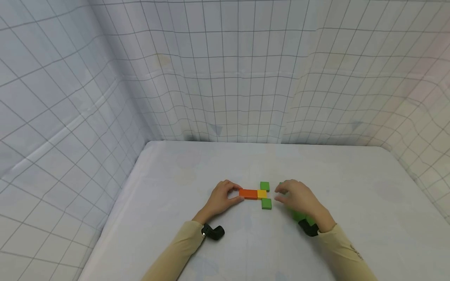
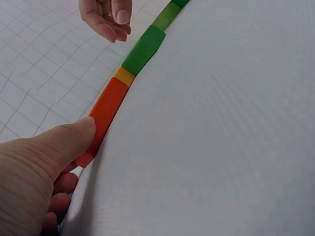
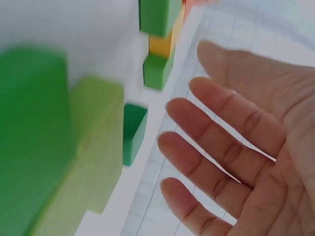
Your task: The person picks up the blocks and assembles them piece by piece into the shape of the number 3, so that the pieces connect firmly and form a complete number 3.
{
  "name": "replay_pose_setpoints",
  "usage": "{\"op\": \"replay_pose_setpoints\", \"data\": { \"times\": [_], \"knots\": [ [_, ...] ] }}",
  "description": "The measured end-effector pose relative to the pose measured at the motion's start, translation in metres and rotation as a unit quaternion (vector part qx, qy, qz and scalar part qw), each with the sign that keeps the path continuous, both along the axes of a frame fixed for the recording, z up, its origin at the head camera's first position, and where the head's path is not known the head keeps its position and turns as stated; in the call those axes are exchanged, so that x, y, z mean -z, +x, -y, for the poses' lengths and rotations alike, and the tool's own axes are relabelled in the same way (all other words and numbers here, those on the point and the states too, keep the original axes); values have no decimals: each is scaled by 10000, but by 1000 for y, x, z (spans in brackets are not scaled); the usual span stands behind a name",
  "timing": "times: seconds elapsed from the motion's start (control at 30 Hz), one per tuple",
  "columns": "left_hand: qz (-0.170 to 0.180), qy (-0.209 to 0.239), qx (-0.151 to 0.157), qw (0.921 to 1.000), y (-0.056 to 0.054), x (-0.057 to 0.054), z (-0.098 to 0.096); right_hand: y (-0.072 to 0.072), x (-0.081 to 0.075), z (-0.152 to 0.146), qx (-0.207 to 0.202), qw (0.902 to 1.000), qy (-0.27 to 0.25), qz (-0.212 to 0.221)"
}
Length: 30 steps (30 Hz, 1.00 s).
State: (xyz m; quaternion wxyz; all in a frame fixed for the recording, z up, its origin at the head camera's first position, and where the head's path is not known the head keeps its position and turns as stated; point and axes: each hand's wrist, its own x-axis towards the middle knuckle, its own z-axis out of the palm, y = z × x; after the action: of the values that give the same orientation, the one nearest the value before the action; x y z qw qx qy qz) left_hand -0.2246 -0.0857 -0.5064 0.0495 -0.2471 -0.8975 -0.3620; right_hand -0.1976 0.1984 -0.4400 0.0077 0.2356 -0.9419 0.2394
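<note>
My left hand (image 1: 220,198) pinches the left end of an orange block (image 1: 248,194), with the thumb (image 2: 74,140) on its near side in the left wrist view. Against the orange block's right end lies a small yellow block (image 1: 261,194). One green square block (image 1: 265,186) lies at the yellow block's far side, and another green block (image 1: 266,203) at its near side. To the right, my right hand (image 1: 299,196) hovers over the table, fingers relaxed and holding nothing. More green blocks (image 1: 298,216) lie beneath it, partly hidden by the hand and wrist.
In the right wrist view, a large green block (image 3: 34,137), a light green block (image 3: 106,132) and a dark green block (image 3: 134,130) stand close to the right hand. A white table (image 1: 168,168) is bordered by grid-patterned cloth (image 1: 246,78) at the back and sides.
</note>
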Motion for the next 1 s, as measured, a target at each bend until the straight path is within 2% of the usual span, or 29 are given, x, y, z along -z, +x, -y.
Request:
{"op": "replay_pose_setpoints", "data": {
  "times": [0.2, 0.43, 0.7, 1.0],
  "knots": [
    [14, -21, -30, 10000, 0, 2, 1, -5, 3, -14, 406, 9992, -26, -62],
    [-26, -1, -29, 10000, 0, 1, 1, -10, 3, -15, 803, 9966, 166, -112],
    [-30, 99, 16, 9999, 1, -1, -1, -11, 3, -12, 801, 9939, 725, -203],
    [-89, 62, 0, 9999, 1, -1, 0, -13, 6, -11, 764, 9917, 939, -442]
  ]
}}
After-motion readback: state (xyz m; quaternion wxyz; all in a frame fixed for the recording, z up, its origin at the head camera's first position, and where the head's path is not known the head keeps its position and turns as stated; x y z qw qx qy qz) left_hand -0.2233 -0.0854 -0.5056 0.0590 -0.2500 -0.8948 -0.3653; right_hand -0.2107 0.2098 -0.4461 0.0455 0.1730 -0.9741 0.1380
